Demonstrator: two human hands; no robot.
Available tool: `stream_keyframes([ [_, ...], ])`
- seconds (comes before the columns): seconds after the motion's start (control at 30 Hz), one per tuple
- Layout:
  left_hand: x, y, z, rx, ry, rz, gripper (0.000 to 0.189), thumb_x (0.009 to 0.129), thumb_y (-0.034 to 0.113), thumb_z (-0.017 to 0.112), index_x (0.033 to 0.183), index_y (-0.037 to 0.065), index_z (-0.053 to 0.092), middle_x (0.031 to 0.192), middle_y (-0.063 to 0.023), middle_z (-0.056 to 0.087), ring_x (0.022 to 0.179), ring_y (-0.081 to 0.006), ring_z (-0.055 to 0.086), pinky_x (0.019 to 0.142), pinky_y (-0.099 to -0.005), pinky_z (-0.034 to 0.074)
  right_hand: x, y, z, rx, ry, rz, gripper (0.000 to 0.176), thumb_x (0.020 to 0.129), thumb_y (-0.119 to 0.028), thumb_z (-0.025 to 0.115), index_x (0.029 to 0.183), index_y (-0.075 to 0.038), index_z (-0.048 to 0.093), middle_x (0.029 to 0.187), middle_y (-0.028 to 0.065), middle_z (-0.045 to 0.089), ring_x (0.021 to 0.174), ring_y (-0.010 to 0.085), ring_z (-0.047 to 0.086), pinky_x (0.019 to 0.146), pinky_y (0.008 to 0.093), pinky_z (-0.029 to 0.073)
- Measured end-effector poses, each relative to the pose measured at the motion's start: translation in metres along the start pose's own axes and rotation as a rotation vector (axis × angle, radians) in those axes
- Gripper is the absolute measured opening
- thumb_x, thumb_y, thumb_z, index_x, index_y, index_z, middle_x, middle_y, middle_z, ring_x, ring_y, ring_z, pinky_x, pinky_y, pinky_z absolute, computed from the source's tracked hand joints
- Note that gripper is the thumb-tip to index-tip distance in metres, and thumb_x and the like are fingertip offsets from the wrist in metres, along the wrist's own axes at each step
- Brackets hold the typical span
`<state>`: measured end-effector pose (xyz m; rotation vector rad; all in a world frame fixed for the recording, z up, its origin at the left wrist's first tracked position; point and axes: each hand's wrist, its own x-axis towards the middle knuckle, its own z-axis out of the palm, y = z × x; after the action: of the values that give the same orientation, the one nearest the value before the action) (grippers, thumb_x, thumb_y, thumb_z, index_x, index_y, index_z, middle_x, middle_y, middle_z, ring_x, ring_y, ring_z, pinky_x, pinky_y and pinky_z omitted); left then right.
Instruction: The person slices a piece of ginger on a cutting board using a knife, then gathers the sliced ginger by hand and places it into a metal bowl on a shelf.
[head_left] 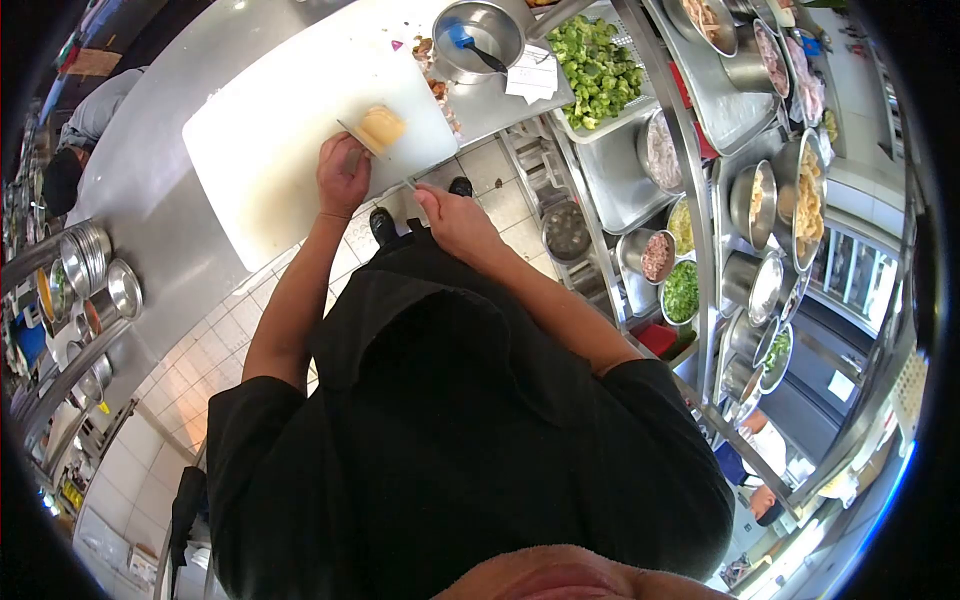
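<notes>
A pale yellow block of food (pixel 381 129) lies on the white cutting board (pixel 260 150). Against its near side stands a thin knife blade (pixel 358 138), seen almost edge-on. The blade runs in line toward my right hand (pixel 458 225), which is closed around the knife's handle end at the board's near edge. Over the board, my left hand (pixel 343 175) is close beside the blade, its fingers curled. What those fingers hold is hidden from this angle.
Right of the board are brown food scraps (pixel 438 90), a steel pot (pixel 478 40) with a blue-headed brush, a paper slip (pixel 532 75) and a tray of chopped greens (pixel 595 70). A rack (pixel 700 200) with filled bowls stands farther right. Another person (pixel 763 450) is beyond it.
</notes>
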<state>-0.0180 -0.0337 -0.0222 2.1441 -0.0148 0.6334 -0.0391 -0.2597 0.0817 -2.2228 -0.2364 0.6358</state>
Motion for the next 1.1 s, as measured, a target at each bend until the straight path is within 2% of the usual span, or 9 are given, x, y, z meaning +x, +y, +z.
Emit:
stream_keyframes([
  [0.37,-0.001,-0.001,0.002,-0.003,-0.012,-0.026,0.02,0.081,0.003,0.076,0.101,0.004,0.07,0.112,-0.0172,0.069,0.108,-0.0364,0.066,0.095,-0.0425,0.053,0.033,0.007,0.017,0.007,0.041,-0.099,0.047,0.11,-0.043,0.04,0.12,-0.008,0.07,0.1,0.0275,0.072,0.096,0.0497,0.068,0.085,0.0576,0.054],
  [0.6,0.0,-0.002,0.004,0.031,0.001,0.004,0.022,0.079,0.003,0.076,0.099,0.005,0.069,0.111,-0.0185,0.069,0.109,-0.0382,0.065,0.096,-0.044,0.052,0.054,0.005,0.027,-0.08,0.006,-0.025,0.051,0.111,-0.046,0.037,0.118,-0.009,0.07,0.103,0.0278,0.072,0.098,0.0511,0.066,0.09,0.0606,0.052],
  [0.77,-0.001,-0.01,0.005,0.074,-0.039,0.029,0.029,0.077,0.004,0.078,0.104,0.006,0.067,0.118,-0.0195,0.066,0.114,-0.04,0.062,0.096,-0.0445,0.052,0.075,0.001,0.028,-0.094,-0.026,0.032,0.057,0.11,-0.051,0.036,0.118,-0.007,0.071,0.109,0.0271,0.071,0.103,0.0519,0.065,0.094,0.0611,0.05],
  [0.8,0.0,-0.005,0.004,0.089,-0.049,0.027,0.031,0.077,0.005,0.079,0.105,0.006,0.066,0.12,-0.0197,0.065,0.115,-0.0402,0.062,0.096,-0.0445,0.052,0.078,0.001,0.025,-0.115,0.017,-0.08,0.062,0.11,-0.053,0.035,0.118,-0.002,0.069,0.097,0.026,0.073,0.083,0.0476,0.07,0.082,0.056,0.057],
  [0.9,0.008,0.006,0.005,0.136,-0.123,0.031,0.039,0.074,0.007,0.081,0.109,0.007,0.063,0.129,-0.0205,0.062,0.119,-0.04,0.06,0.096,-0.0439,0.052,0.083,-0.001,0.0,0.209,-0.224,0.272,0.067,0.11,-0.055,0.035,0.113,0.002,0.068,0.078,0.0198,0.067,0.057,0.0345,0.065,0.061,0.0476,0.057],
  [1.0,0.021,-0.004,0.002,0.102,-0.034,-0.001,0.044,0.069,0.007,0.081,0.108,0.007,0.061,0.122,-0.0196,0.061,0.111,-0.0392,0.061,0.093,-0.0473,0.052,0.085,0.009,-0.001,0.246,-0.293,0.278,0.069,0.109,-0.058,0.036,0.11,0.004,0.067,0.067,0.0116,0.056,0.046,0.0227,0.054,0.048,0.0407,0.049],
  [1.07,0.031,-0.012,-0.01,0.111,0.015,-0.019,0.044,0.067,0.009,0.08,0.108,0.008,0.063,0.113,-0.018,0.061,0.102,-0.0381,0.061,0.091,-0.0501,0.051,0.083,0.012,0.005,0.251,-0.259,0.243,0.068,0.108,-0.058,0.038,0.108,0.004,0.066,0.067,0.0105,0.056,0.044,0.0224,0.053,0.047,0.0409,0.047],
  [1.1,0.036,-0.022,-0.021,0.251,0.005,-0.037,0.044,0.068,0.01,0.081,0.109,0.009,0.064,0.114,-0.0178,0.062,0.103,-0.0379,0.061,0.091,-0.0502,0.051,0.081,0.011,0.006,0.252,-0.243,0.224,0.067,0.108,-0.057,0.039,0.107,0.004,0.066,0.066,0.0099,0.055,0.043,0.0222,0.053,0.046,0.041,0.045],
])
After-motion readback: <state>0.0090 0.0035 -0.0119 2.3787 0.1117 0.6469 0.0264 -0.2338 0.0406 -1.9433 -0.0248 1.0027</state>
